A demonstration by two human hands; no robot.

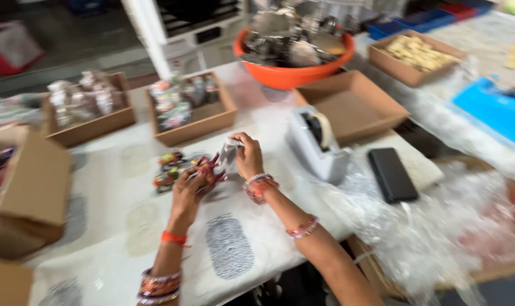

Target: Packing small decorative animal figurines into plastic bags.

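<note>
My left hand (pixel 190 191) and my right hand (pixel 248 157) meet over the middle of a white patterned tablecloth (pixel 235 249). Together they hold a small packet (pixel 218 161), red and dark at the left hand, clear or white wrapping at the right hand. Motion blur hides its details. Both wrists wear several bangles. Just left of my hands lie a few small colourful wrapped items (pixel 168 169) on the cloth.
A white tape dispenser (pixel 317 141) stands right of my hands, a black phone (pixel 391 174) beyond it. Cardboard trays (pixel 190 107) of packed items line the back, with an orange basin (pixel 294 56). Crumpled clear plastic (pixel 439 226) fills the right; cardboard boxes (pixel 25 187) sit left.
</note>
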